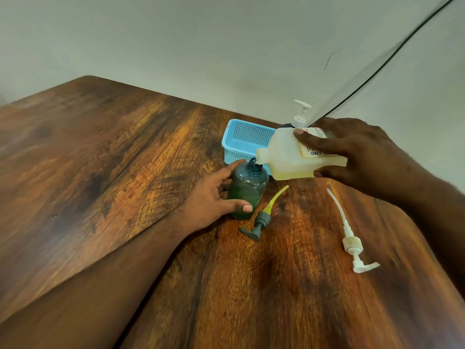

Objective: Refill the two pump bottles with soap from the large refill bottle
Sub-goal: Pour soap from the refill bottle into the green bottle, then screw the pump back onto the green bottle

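Wrapped around the refill bottle (pixel 297 157), the right hand (pixel 357 152) holds it tipped just right of frame centre, while the left hand (pixel 214 195) curls round the green pump bottle (pixel 247 190) below it. Its long axis lies nearly level, mouth pointing left, onto the green bottle's narrow neck. Tipped too steeply, I judge, soap could overshoot that small opening onto the table (pixel 100 159) or grey pump (pixel 261 220); a slack left hand might let the bottle topple.
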`<state>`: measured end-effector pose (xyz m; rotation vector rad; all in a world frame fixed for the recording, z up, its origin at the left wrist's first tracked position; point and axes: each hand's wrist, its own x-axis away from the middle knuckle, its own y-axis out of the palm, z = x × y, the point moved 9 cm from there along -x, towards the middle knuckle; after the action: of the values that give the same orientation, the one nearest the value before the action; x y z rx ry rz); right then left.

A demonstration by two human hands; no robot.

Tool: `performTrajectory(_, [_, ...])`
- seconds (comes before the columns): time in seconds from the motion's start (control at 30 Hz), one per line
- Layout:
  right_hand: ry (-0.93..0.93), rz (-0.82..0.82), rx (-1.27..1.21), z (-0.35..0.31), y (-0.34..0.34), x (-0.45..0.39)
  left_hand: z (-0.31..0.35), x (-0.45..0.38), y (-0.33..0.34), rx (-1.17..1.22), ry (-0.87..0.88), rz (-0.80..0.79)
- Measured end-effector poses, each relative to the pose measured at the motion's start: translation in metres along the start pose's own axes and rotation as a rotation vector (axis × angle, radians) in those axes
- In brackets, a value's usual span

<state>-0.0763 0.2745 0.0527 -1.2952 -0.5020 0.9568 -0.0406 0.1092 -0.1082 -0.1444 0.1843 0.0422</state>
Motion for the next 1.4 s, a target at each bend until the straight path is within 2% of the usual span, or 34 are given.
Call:
performTrajectory(0.1, [0.017, -0.010, -0.021, -0.001, 0.005, 0.002, -0.001, 0.000, 0.000, 0.005, 0.003, -0.001])
performTrajectory(0.3, [0.135, 0.069, -0.138, 0.000, 0.014, 0.020, -0.003, -0.001, -0.001, -0.014, 0.021, 0.001])
performTrajectory(0.47, [0.291, 0.099, -0.382, 0.015, 0.049, 0.038, -0.005, -0.002, -0.002, -0.015, 0.020, 0.005])
performTrajectory(0.6, [0.382, 0.251, -0.537, 0.019, 0.071, 0.053, -0.003, -0.002, -0.001, -0.015, 0.036, -0.002])
performTrajectory(0.67, [0.456, 0.314, -0.679, 0.022, 0.088, 0.060, -0.004, -0.002, -0.001, -0.013, 0.039, -0.004])
performTrajectory(0.8, [0.559, 0.426, -1.198, 0.023, 0.129, 0.067, -0.006, -0.003, -0.001, -0.001, 0.045, -0.005])
performTrajectory(0.9, [0.593, 0.485, -1.375, 0.021, 0.146, 0.068, -0.008, -0.003, -0.003, -0.003, 0.058, 0.011])
performTrajectory(1.13, [0.607, 0.474, -1.529, 0.023, 0.162, 0.065, -0.014, -0.005, -0.003, -0.003, 0.047, 0.001])
performTrajectory(1.3, [0.665, 0.385, -1.438, 0.025, 0.170, 0.067, -0.014, -0.005, -0.004, 0.005, 0.046, 0.011])
performTrajectory(1.4, [0.733, 0.452, -1.200, 0.028, 0.153, 0.078, -0.011, -0.004, -0.004, -0.009, 0.055, 0.015])
